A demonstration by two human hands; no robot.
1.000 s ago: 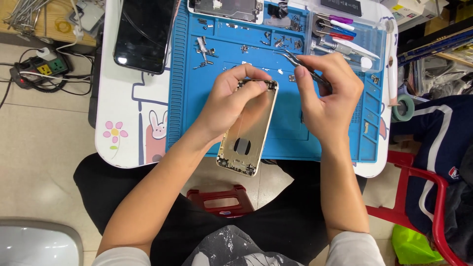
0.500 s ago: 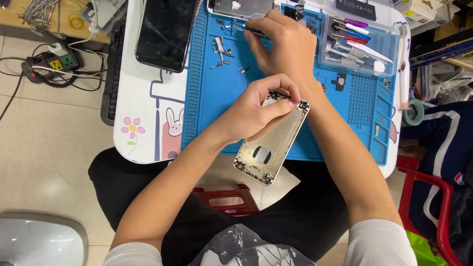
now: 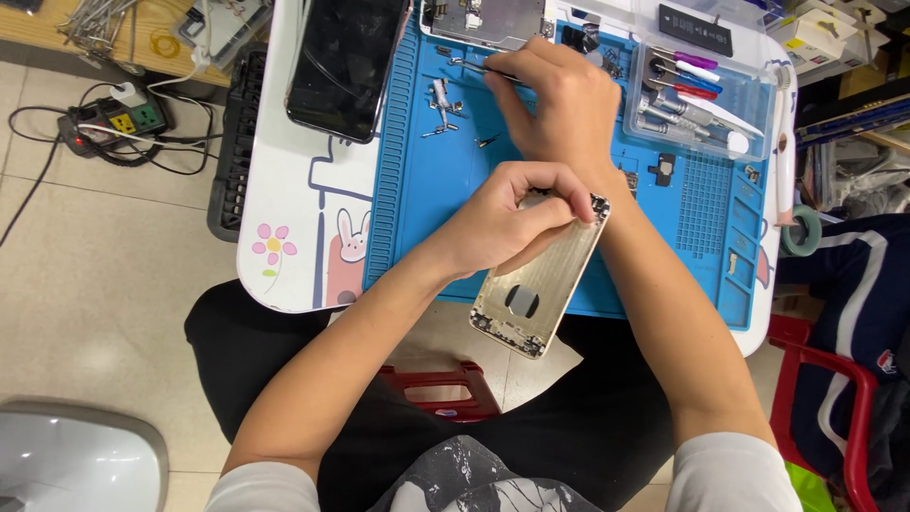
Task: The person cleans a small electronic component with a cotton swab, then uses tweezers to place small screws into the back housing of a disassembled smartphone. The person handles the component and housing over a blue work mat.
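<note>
My left hand [image 3: 502,223] grips the top end of a gold phone rear housing [image 3: 536,294], holding it tilted over the near edge of the blue work mat [image 3: 417,190]. My right hand [image 3: 559,100] reaches across to the far left of the mat and holds thin metal tweezers [image 3: 474,66], whose tips point at small loose parts near a metal phone frame [image 3: 488,19]. Several tiny screws and brackets [image 3: 441,104] lie on the mat just left of that hand.
A black phone screen [image 3: 346,62] lies face up on the white table [image 3: 294,228] left of the mat. A clear tray of screwdrivers [image 3: 701,100] sits at the far right. A power strip [image 3: 118,123] lies on the floor; a red stool [image 3: 441,389] is under my legs.
My right hand has moved from beside the housing to the mat's far left with the tweezers. My left hand keeps the housing, now tilted further right.
</note>
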